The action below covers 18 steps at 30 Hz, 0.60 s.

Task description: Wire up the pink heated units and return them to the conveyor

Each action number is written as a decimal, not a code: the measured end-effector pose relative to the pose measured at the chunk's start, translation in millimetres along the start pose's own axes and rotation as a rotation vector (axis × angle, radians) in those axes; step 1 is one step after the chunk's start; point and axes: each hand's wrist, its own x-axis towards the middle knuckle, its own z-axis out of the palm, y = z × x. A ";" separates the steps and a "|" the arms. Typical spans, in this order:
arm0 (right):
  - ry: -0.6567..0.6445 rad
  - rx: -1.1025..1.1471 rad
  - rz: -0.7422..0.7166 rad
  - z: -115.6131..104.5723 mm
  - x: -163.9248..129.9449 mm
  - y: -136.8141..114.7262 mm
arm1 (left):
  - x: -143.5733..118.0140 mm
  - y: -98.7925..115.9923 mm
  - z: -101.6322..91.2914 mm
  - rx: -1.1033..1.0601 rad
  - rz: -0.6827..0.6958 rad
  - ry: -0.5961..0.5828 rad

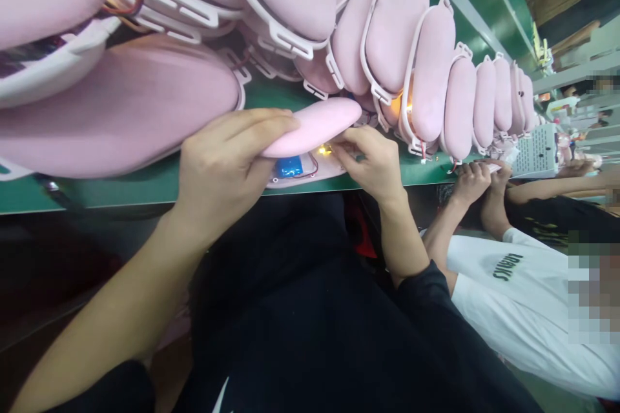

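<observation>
My left hand (227,164) grips a pink padded oval cover (322,124) by its left end and holds it tilted up. Beneath it lies an open pale pink shell (310,177) near the table's front edge. Inside the shell are a blue battery pack (289,167), thin wires and a small shiny yellow piece (324,150). My right hand (375,158) is at the right end of the shell, thumb and fingertips closed together beside the yellow piece. What those fingertips hold, if anything, cannot be made out.
Pink padded units with slotted rims (400,26) stand in a long row on the green table (97,197). Larger pink units (159,97) crowd the left. At the right, a co-worker in a white shirt (513,290) has both hands at the table edge. A printed box (537,150) stands beyond.
</observation>
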 end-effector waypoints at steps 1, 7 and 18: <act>0.003 0.000 0.003 0.0 -0.3 -0.2 | -0.3 0.2 -0.2 0.000 -0.002 -0.007; -0.056 -0.012 0.005 -1.8 -0.9 -0.4 | 0.1 0.9 -0.9 0.012 0.015 -0.010; -0.050 -0.057 0.069 1.1 1.1 -5.9 | 0.3 0.4 -0.6 -0.016 -0.013 -0.006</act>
